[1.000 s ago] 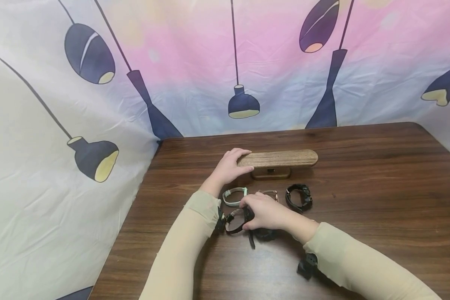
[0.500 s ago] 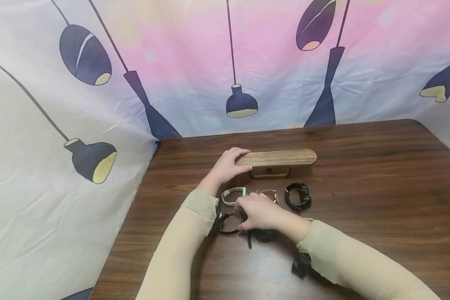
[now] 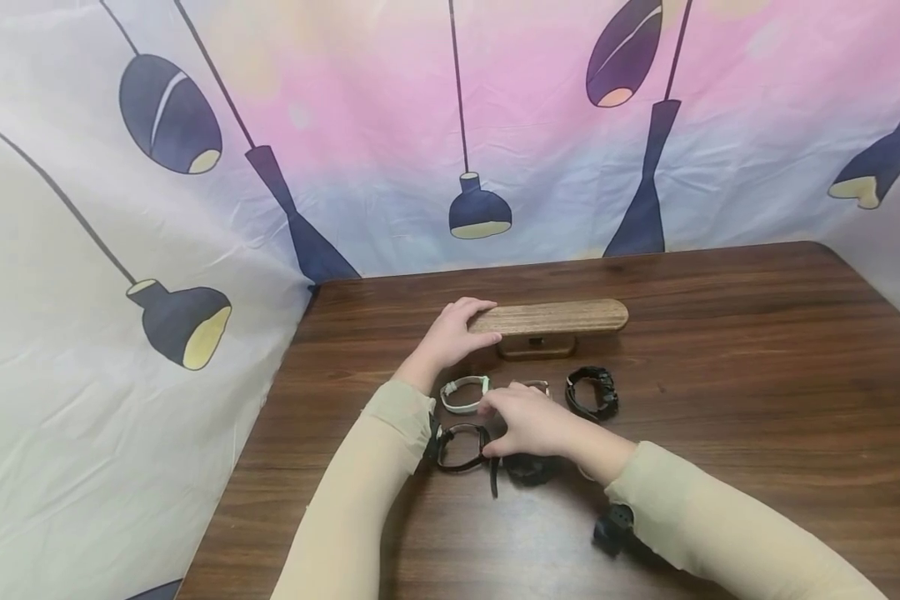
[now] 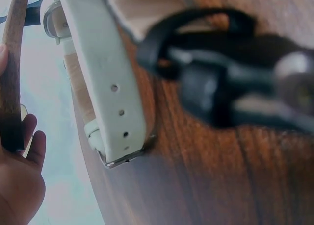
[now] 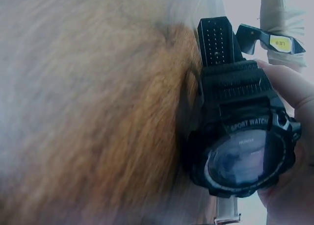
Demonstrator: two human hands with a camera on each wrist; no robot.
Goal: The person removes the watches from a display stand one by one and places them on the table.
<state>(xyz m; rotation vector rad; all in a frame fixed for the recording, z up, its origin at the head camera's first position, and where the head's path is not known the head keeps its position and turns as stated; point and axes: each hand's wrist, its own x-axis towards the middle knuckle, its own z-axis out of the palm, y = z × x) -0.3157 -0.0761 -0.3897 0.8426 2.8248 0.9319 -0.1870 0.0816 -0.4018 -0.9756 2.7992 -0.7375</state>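
Black sport watch (image 5: 243,137): chunky round case, dark glass face, "SPORT WATCH" lettering, perforated strap; lies on the brown wooden table (image 3: 720,367) beneath the right hand (image 3: 528,421), whose curled fingers hold its case. Left hand (image 3: 453,333): fingers wrapped over the end of the wooden stand (image 3: 558,317). Pale green watch (image 3: 465,392) just beside.

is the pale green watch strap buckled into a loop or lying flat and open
Buckled into a loop. The pale green watch sits on the table as a closed ring, and the left wrist view shows its strap end passing through the metal buckle.
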